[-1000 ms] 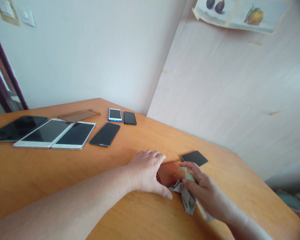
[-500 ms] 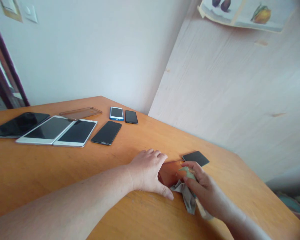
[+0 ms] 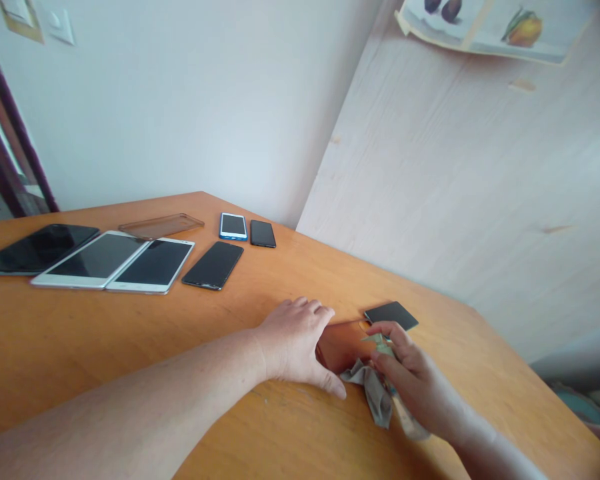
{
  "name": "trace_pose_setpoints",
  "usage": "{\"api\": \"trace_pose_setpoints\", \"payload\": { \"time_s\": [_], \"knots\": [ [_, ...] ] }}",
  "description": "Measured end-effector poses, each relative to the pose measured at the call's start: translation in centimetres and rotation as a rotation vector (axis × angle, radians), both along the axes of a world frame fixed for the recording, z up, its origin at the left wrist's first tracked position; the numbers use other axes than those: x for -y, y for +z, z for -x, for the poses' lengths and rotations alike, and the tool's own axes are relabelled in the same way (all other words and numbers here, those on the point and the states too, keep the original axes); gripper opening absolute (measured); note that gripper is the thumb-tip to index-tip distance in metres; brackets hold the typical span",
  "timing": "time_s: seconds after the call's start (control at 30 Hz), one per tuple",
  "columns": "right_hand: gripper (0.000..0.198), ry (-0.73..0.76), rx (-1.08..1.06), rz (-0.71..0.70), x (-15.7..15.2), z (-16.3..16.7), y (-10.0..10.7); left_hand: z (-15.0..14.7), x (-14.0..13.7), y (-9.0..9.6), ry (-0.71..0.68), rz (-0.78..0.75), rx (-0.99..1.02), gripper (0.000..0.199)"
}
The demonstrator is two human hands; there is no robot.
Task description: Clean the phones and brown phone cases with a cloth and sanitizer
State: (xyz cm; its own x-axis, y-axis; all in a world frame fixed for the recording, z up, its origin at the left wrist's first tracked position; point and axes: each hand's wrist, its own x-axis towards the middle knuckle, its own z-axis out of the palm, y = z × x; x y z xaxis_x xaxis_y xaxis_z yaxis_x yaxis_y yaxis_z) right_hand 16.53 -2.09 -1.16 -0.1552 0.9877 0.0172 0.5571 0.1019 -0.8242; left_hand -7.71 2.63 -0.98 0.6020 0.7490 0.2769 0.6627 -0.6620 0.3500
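Note:
A see-through brown phone case (image 3: 341, 347) lies on the wooden table, its left end hidden by my left hand (image 3: 300, 343). That hand spans the case, fingers at the far edge and thumb at the near edge. My right hand (image 3: 413, 373) is wrapped round a small spray bottle (image 3: 407, 420) with a pale green nozzle, tilted over the case's right end. Beneath the nozzle a crumpled grey cloth (image 3: 377, 397) lies against the case and the table. Just beyond the right fingers rests a dark phone (image 3: 393, 316).
On the table's left are a black tablet (image 3: 45, 248), two white-framed devices (image 3: 97, 259), another clear brown case (image 3: 163, 227) and a black phone (image 3: 214, 265). Farther back lie a blue-edged phone (image 3: 233, 227) and a small black phone (image 3: 263, 234). A wooden panel (image 3: 455, 187) stands behind the table.
My right hand and the spray bottle have shifted slightly to the right. The nozzle has moved a little away from my left hand, which stays in place.

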Motion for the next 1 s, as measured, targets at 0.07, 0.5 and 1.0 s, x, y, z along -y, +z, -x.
{"api": "trace_pose_setpoints", "payload": {
  "time_s": [0.07, 0.5, 1.0],
  "knots": [
    [0.033, -0.01, -0.002, 0.018, 0.1, 0.0, 0.1, 0.0, 0.0, 0.0, -0.002, 0.001, 0.0, 0.101],
    [0.033, -0.036, -0.002, -0.009, 0.3, 0.5, 1.1, 0.0, 0.0, 0.1, -0.001, -0.003, 0.003, 0.099],
    [0.029, -0.068, 0.03, -0.057, 0.5, 0.7, 1.3, 0.1, -0.1, -0.2, -0.017, -0.023, -0.008, 0.101]
  ]
}}
